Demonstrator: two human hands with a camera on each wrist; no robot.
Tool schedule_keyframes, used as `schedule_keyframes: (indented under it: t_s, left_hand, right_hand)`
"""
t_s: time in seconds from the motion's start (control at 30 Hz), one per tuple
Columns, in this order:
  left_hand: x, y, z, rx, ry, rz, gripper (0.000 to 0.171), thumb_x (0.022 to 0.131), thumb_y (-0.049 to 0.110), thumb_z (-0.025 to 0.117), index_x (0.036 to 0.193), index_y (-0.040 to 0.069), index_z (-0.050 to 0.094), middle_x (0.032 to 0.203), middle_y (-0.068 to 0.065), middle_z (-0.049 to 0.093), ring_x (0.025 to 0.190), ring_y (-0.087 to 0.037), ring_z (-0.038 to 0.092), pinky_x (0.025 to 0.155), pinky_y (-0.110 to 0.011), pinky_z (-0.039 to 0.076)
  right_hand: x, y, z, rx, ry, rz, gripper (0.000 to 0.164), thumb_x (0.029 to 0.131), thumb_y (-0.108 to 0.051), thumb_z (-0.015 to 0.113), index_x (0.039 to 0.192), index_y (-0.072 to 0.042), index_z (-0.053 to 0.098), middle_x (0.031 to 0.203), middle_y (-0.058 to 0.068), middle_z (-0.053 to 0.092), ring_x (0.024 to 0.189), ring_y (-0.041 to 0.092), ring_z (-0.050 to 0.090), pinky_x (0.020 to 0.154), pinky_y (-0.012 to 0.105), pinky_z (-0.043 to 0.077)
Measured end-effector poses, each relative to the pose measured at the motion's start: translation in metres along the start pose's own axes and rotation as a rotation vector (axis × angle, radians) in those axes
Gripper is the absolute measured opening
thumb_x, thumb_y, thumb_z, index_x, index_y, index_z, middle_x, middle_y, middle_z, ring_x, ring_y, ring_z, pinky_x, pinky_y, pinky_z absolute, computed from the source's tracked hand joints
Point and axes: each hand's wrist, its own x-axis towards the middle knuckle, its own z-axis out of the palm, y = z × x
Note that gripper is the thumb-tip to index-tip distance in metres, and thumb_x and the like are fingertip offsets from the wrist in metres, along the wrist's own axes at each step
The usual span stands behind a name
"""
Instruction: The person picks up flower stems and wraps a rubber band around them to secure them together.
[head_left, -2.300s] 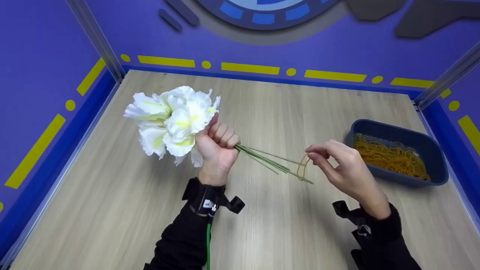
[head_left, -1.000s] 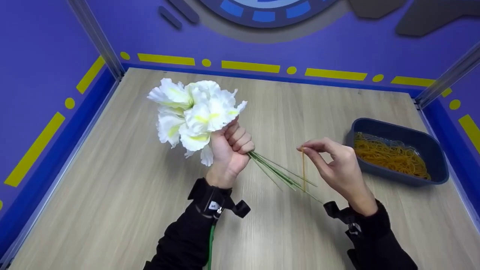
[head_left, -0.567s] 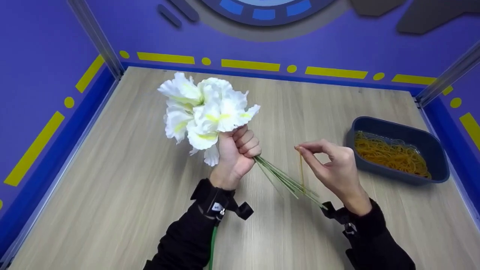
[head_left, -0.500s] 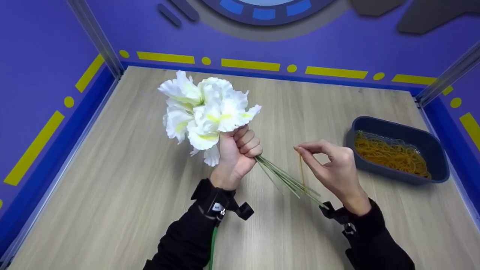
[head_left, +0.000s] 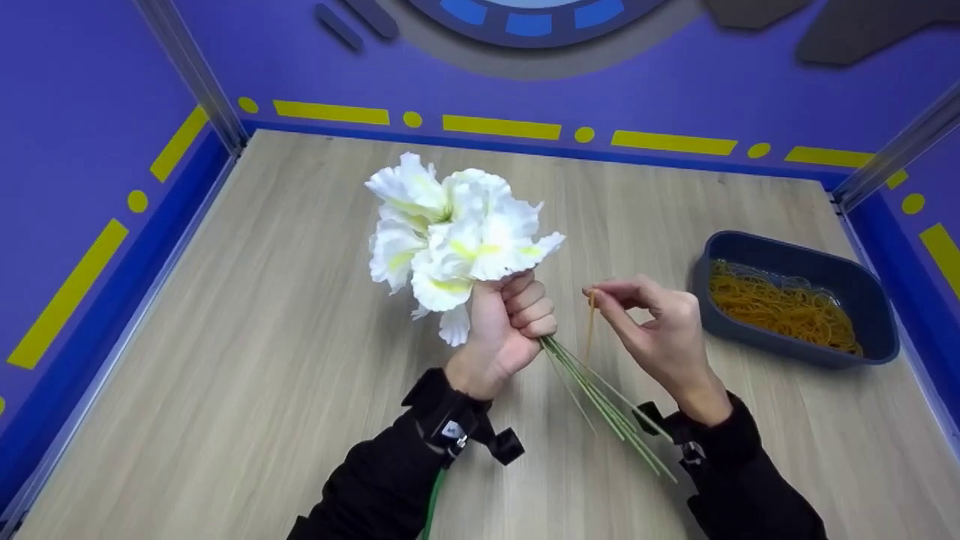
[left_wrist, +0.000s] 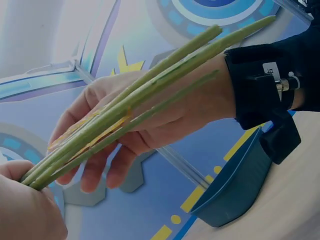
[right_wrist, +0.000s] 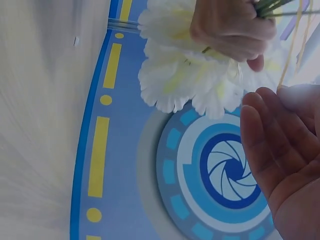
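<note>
In the head view my left hand [head_left: 510, 326] grips a bunch of white artificial flowers [head_left: 472, 240] just below the blooms, its fingers curled round the green stems [head_left: 609, 409]. The stem ends slant down to the right, past the fist. Thumb and index finger of my right hand [head_left: 664, 334] pinch a thin orange rubber band [head_left: 590, 326], which runs down to the stems close to the left fist. Orange strands of that rubber band [left_wrist: 107, 131] lie among the stems [left_wrist: 120, 107] in the left wrist view. Two stretched strands [right_wrist: 290, 50] rise from the right fingers in the right wrist view.
A dark blue tub [head_left: 795, 251] with many loose rubber bands [head_left: 784, 311] stands at the right of the wooden table [head_left: 300, 375]. Blue walls [head_left: 510, 97] close the table off at the back and sides. A green cable [head_left: 433, 499] runs along the left sleeve.
My left hand has moved right and nearer with the flowers, and the stems tilt more steeply. My right hand has shifted slightly left, so the band now meets the stems closer to the left fist.
</note>
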Motion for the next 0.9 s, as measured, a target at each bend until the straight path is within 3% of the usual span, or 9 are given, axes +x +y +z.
schedule_keyframes:
  t_s: [0.23, 0.4, 0.5, 0.6, 0.77, 0.9]
  left_hand:
    - [-0.004, 0.014, 0.004, -0.126, -0.070, 0.067, 0.049, 0.104, 0.019, 0.031, 0.055, 0.021, 0.027, 0.049, 0.011, 0.021, 0.042, -0.004, 0.016, 0.043, -0.018, 0.011]
    - [-0.008, 0.030, 0.007, -0.274, -0.144, 0.225, 0.045, 0.101, 0.019, 0.037, 0.057, 0.021, 0.026, 0.051, 0.011, 0.019, 0.044, -0.005, 0.014, 0.042, -0.019, 0.012]
    - [-0.010, 0.041, 0.007, -0.351, -0.181, 0.323, 0.044, 0.099, 0.017, 0.039, 0.058, 0.020, 0.024, 0.052, 0.010, 0.018, 0.045, -0.005, 0.013, 0.043, -0.020, 0.011]
    - [-0.010, 0.049, 0.007, -0.398, -0.201, 0.380, 0.045, 0.099, 0.017, 0.037, 0.059, 0.020, 0.020, 0.053, 0.009, 0.015, 0.046, -0.005, 0.011, 0.044, -0.019, 0.009]
    - [-0.010, 0.056, 0.006, -0.420, -0.185, 0.418, 0.047, 0.102, 0.019, 0.032, 0.058, 0.020, 0.017, 0.052, 0.009, 0.013, 0.045, -0.005, 0.010, 0.044, -0.019, 0.008]
    - [-0.009, 0.057, 0.005, -0.395, -0.150, 0.459, 0.046, 0.102, 0.019, 0.030, 0.057, 0.020, 0.019, 0.051, 0.009, 0.013, 0.045, -0.005, 0.009, 0.044, -0.019, 0.007]
  right_hand:
    - [-0.002, 0.012, 0.007, -0.009, -0.013, 0.017, 0.019, 0.086, 0.011, 0.073, 0.101, -0.002, 0.073, 0.093, 0.006, 0.076, 0.067, 0.012, 0.070, 0.063, 0.015, 0.054]
    - [-0.009, 0.015, 0.024, -0.005, -0.114, 0.033, 0.014, 0.089, 0.006, 0.071, 0.102, 0.000, 0.073, 0.093, 0.009, 0.076, 0.071, 0.014, 0.072, 0.062, 0.018, 0.056]
    - [-0.014, 0.012, 0.035, -0.027, -0.184, -0.008, 0.016, 0.090, 0.003, 0.071, 0.106, 0.000, 0.072, 0.093, 0.009, 0.075, 0.072, 0.014, 0.071, 0.061, 0.020, 0.056]
    - [-0.019, 0.004, 0.044, -0.005, -0.229, -0.047, 0.023, 0.090, 0.002, 0.072, 0.112, -0.003, 0.071, 0.095, 0.005, 0.075, 0.075, 0.012, 0.071, 0.059, 0.019, 0.056]
    - [-0.024, -0.012, 0.053, 0.057, -0.266, -0.071, 0.018, 0.089, -0.003, 0.076, 0.105, -0.010, 0.071, 0.095, -0.003, 0.074, 0.080, 0.009, 0.072, 0.060, 0.018, 0.056]
    - [-0.026, -0.022, 0.058, 0.070, -0.339, -0.111, 0.005, 0.092, -0.005, 0.073, 0.096, -0.008, 0.071, 0.086, -0.004, 0.072, 0.071, 0.005, 0.068, 0.060, 0.016, 0.054]
